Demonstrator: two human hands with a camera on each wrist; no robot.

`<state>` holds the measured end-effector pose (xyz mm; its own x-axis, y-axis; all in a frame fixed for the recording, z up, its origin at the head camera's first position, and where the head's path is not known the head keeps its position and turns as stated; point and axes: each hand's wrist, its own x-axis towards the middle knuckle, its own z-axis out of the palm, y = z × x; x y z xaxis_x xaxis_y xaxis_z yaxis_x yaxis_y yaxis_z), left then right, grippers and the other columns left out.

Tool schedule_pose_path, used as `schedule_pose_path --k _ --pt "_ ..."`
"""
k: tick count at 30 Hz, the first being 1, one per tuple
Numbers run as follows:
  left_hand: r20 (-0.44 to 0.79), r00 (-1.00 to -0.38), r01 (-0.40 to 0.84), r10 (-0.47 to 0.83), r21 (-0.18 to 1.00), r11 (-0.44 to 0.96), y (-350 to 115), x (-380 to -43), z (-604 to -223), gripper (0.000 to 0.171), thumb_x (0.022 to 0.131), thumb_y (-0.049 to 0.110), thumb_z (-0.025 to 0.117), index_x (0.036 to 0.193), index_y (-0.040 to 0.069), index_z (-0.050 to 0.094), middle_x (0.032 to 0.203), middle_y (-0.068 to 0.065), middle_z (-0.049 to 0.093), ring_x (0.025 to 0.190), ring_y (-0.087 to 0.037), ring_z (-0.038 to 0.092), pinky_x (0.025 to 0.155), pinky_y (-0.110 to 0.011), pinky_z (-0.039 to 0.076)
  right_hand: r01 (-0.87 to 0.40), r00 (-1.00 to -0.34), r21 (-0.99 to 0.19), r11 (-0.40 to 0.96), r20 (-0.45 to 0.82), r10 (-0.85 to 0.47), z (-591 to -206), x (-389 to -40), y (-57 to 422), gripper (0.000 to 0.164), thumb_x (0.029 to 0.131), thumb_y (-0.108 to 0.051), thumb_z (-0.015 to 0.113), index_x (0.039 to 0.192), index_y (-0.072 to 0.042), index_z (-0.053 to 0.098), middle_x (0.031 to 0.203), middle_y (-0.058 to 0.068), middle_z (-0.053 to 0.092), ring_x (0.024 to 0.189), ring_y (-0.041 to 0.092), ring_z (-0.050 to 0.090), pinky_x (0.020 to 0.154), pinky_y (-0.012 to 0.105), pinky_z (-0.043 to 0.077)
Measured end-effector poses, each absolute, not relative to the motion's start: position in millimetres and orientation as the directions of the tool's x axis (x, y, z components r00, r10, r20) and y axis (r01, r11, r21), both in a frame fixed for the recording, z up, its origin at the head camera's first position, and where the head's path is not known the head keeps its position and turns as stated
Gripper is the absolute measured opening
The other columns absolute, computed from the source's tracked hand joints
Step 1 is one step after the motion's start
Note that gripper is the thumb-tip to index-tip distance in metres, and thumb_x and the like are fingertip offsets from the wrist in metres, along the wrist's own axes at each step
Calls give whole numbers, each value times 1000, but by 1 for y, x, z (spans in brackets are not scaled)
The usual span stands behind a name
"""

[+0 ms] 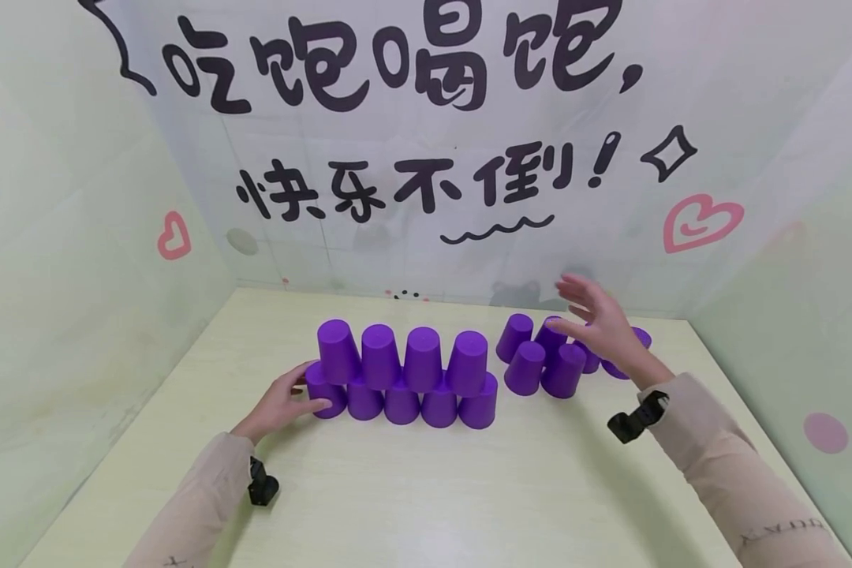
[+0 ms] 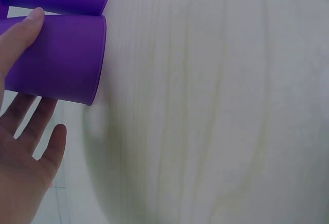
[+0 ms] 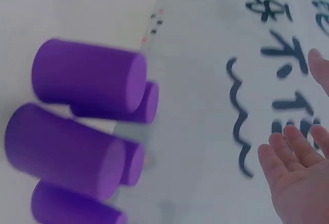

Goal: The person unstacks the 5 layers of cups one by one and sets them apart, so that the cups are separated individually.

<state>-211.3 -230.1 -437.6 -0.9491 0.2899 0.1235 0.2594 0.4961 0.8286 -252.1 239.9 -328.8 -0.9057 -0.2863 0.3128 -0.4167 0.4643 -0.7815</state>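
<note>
My left hand [image 1: 275,410] is at the left end of a two-tier wall of upside-down purple cups. It holds the leftmost bottom cup [image 2: 64,62], with the thumb on the near side and fingers reaching round the far side. Several cups form the bottom row, and the upper row, including the top left cup [image 1: 338,355], straddles the gaps between them. At the right, my right hand [image 1: 601,322] hovers empty over a loose group of purple cups [image 1: 525,369], fingers extended and thumb apart. In the right wrist view its palm and fingertips show beside the backdrop.
The pale wood-grain table [image 1: 397,489] carries all the cups. Behind it hangs a white cloth backdrop [image 1: 369,260] with black lettering, and similar cloth walls close both sides. A purple cup [image 1: 639,338] at the far right sits partly behind the right wrist.
</note>
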Motion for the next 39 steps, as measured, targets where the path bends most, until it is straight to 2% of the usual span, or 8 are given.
schedule_pose_path --k 8,16,19,26,31,35,39 --pt "122 -950 256 287 830 495 -230 -211 -438 61 76 14 71 128 3 42 120 -18 51 108 -36 45 86 -51 39 -498 -830 -790 359 314 -461 -331 -252 188 68 77 -6 68 134 0 30 130 21 40 119 33 38 96 48 33" --pt "114 -951 248 286 833 495 -229 -211 -438 61 75 13 71 128 3 43 120 -18 51 109 -36 45 87 -51 39 -429 -805 -849 309 204 -557 -358 -242 158 68 79 -15 67 135 -3 31 134 15 38 119 28 40 98 43 33" --pt "117 -950 252 289 832 495 -229 -211 -438 61 75 13 71 128 3 42 120 -18 51 108 -36 45 87 -51 39 -411 -804 -865 289 194 -562 -363 -238 152 66 78 -8 67 134 0 32 132 17 38 117 29 42 97 40 34" --pt "114 -952 247 283 831 499 -229 -211 -438 61 76 13 71 128 2 42 121 -19 50 109 -37 44 87 -52 38 -360 -823 -895 264 172 -541 -358 -226 141 62 76 3 65 129 7 34 123 24 44 110 36 46 94 45 36" --pt "116 -952 250 284 830 499 -229 -211 -437 61 76 13 71 128 3 42 121 -19 50 110 -38 44 87 -52 39 -370 -824 -893 255 189 -534 -360 -231 144 60 77 1 66 129 6 36 120 21 47 107 32 50 93 41 39" --pt "119 -951 252 284 831 496 -230 -210 -438 60 75 13 71 128 3 42 120 -19 50 109 -38 44 87 -52 39 -386 -833 -883 268 209 -512 -360 -239 153 62 77 -7 68 130 1 37 116 16 52 102 26 54 89 36 43" --pt "118 -952 250 282 832 495 -230 -210 -438 60 76 13 70 128 3 42 120 -19 50 109 -38 44 87 -52 39 -388 -855 -876 287 225 -467 -346 -241 164 65 77 -12 70 131 -2 36 113 15 54 102 27 55 88 37 44"
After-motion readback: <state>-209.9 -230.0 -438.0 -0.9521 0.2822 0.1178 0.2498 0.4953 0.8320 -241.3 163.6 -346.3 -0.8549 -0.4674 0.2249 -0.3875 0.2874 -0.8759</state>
